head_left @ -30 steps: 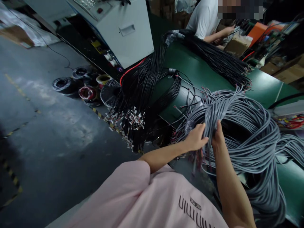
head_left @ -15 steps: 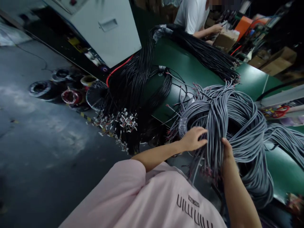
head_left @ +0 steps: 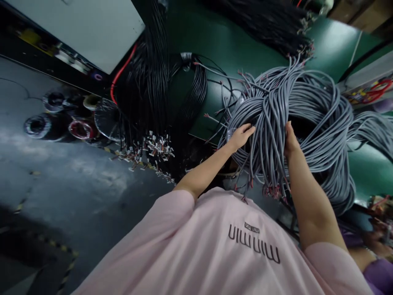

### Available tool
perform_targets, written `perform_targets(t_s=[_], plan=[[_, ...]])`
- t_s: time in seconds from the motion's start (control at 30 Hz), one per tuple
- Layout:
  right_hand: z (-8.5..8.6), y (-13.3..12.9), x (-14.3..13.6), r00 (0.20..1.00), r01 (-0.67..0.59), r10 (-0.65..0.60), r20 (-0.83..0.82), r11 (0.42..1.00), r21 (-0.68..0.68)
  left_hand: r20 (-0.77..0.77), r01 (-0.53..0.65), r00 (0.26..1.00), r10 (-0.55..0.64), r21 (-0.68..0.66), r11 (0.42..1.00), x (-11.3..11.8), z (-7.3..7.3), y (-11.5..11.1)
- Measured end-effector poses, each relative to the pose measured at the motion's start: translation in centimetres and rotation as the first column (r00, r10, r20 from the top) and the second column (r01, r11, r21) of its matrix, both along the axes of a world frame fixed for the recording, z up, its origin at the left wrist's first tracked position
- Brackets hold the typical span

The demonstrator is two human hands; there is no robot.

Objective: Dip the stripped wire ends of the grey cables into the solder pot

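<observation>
A thick bundle of grey cables (head_left: 272,119) hangs over the near edge of the green table, its cut ends showing reddish wires. My left hand (head_left: 241,138) is at the bundle's left side, fingers bent against the outer strands. On the opposite side, my right hand (head_left: 291,141) grips the bundle with the thumb up along its edge; the other fingers are hidden behind the cables. Beneath and to the right lie large coils of the same grey cable (head_left: 322,106), in a heap.
Black cables with white connectors (head_left: 156,145) hang off the table's left part, beside a smaller tied black coil (head_left: 199,86). A pale cabinet (head_left: 92,28) stands at upper left. Wire spools (head_left: 38,127) sit on the floor. Part of another person in purple (head_left: 380,274) shows at lower right.
The view has tipped down, so the co-worker in white is out of frame. My left hand has closed in on the bundle's left side; my right hand stays on its right side.
</observation>
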State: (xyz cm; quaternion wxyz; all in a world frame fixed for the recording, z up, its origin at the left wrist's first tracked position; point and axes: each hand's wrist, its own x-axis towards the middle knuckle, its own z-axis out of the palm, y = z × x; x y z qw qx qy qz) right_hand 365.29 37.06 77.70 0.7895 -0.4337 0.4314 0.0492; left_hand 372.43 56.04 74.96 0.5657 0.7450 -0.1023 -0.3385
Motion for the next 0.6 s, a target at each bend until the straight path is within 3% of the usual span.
perform_targets(t_s=[0.1,0.2,0.37,0.5,0.6], plan=[[-0.3,0.5,0.2,0.996,0.024,-0.035,0.081,0.992,0.126,0.0,0.103,0.995,-0.103,-0.016,0.995,0.4,0.2,0.7],[0.0,1.6,-0.3,0.992,0.02,-0.045,0.115,0.979,0.205,0.159,0.221,0.96,-0.232,0.079,0.972,-0.7,1.1,1.4],[1.4,2.9,-1.0,0.981,-0.099,0.048,0.189,0.957,0.273,0.373,0.312,0.846,-0.38,0.231,0.922,-6.4,3.0,0.8],[3.0,1.7,-2.5,0.988,-0.063,0.027,0.152,0.969,0.24,0.501,0.357,0.764,-0.407,0.198,0.913,-11.6,5.7,-0.7],[4.9,-0.1,-5.5,0.997,-0.041,0.029,0.075,0.985,0.166,0.577,0.472,0.69,-0.437,0.1,0.876,-13.5,8.5,-1.0]])
